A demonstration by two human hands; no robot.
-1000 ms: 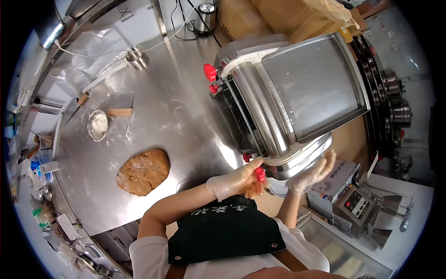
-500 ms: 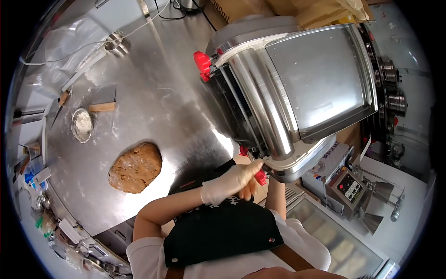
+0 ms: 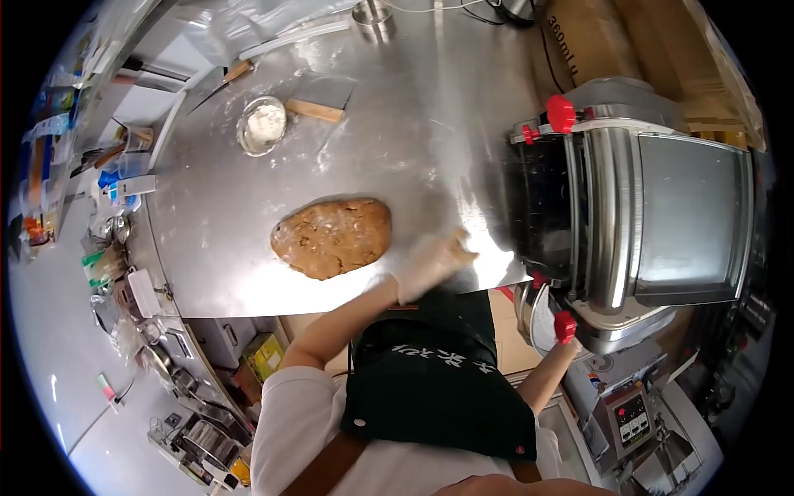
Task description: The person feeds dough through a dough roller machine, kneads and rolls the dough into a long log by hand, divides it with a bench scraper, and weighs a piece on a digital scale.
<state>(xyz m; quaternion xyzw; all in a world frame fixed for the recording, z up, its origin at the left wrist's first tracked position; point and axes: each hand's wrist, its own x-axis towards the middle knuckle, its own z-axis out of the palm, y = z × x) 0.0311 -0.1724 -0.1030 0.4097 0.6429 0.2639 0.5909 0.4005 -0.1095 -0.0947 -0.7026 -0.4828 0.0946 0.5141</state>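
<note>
My left hand (image 3: pixel 434 259), in a pale glove, is over the table's front edge, between the dough and the machine. Motion smears its fingers. A brown, flour-dusted lump of dough (image 3: pixel 333 237) lies on the steel table (image 3: pixel 413 157), left of that hand and apart from it. The roller machine (image 3: pixel 611 219) stands at the right, with red knobs on its side facing the table. Only the wrist end of my right hand (image 3: pixel 571 346) shows beside the machine's lower front knob (image 3: pixel 565 327); its fingers are hidden.
A bowl of flour (image 3: pixel 263 126), a scraper with a wooden handle (image 3: pixel 316 110) and a knife (image 3: pixel 236 71) lie at the back left. A metal cup (image 3: pixel 374 21) stands farther back. Cardboard boxes (image 3: pixel 591 41) are behind the machine. A control panel (image 3: pixel 632 417) is at the lower right.
My left hand has left the red knob at the machine's front and moved left toward the dough. The camera view has turned, so the table and machine appear shifted.
</note>
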